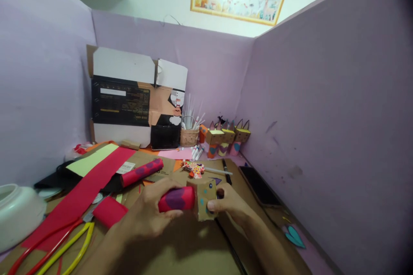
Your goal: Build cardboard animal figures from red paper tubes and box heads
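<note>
My left hand [151,208] is wrapped round a red paper tube [177,199] with a purple heart on its side. In my right hand [232,204] a small cardboard box head [205,200] is gripped, marked with drawn eyes and blue spots. The tube's end meets the side of the box head; whether the two are joined I cannot tell. Another red tube [142,172] with purple hearts lies just beyond my left hand. A red paper roll [110,212] rests beside my left wrist. Past my hands lies a colourful patterned piece [194,169].
Red- and yellow-handled scissors [61,245] lie at front left near a white bowl [19,212]. Several finished cardboard figures [222,137] stand at the back right. A phone [260,185] lies along the right wall. Behind are a basket of sticks [189,137] and a flattened carton [122,99].
</note>
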`<action>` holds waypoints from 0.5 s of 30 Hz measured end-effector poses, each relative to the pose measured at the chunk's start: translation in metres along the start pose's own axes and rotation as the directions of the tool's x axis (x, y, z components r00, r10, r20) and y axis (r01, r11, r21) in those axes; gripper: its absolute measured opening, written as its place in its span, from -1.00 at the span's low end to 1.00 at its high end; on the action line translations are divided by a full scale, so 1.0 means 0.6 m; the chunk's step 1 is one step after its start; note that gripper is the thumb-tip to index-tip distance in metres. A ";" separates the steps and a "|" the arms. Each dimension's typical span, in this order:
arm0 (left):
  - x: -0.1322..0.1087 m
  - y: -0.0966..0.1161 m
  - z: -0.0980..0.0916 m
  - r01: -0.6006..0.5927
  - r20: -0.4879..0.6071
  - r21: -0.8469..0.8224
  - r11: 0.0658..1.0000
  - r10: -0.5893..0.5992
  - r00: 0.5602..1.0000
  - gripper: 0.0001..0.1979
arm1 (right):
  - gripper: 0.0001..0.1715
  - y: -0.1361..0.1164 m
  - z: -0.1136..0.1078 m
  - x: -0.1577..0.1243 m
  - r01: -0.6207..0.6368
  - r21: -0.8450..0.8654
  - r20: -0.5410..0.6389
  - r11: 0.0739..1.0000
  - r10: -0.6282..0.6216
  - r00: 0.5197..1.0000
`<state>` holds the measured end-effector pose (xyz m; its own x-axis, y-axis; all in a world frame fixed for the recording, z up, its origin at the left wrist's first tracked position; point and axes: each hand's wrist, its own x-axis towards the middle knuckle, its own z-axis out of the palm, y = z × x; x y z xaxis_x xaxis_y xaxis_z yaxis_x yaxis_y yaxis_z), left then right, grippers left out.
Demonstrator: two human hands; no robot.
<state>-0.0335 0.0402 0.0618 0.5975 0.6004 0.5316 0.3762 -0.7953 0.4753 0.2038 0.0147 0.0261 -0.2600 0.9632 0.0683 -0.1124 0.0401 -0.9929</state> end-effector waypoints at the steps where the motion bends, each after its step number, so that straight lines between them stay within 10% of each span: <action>1: 0.000 -0.001 0.001 0.005 -0.012 0.009 1.000 -0.005 1.000 -0.71 | -0.54 -0.001 0.001 0.000 0.001 0.009 -0.003 1.000 -0.001 1.000; 15: -0.001 -0.003 0.003 -0.018 -0.074 0.038 0.999 0.021 0.997 -0.68 | -0.52 -0.014 0.001 -0.003 0.055 -0.072 0.017 0.996 -0.054 0.998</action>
<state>-0.0332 0.0412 0.0593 0.5515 0.5881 0.5916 0.3916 -0.8087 0.4389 0.2046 0.0126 0.0342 -0.2695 0.9551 0.1236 -0.0568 0.1123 -0.9920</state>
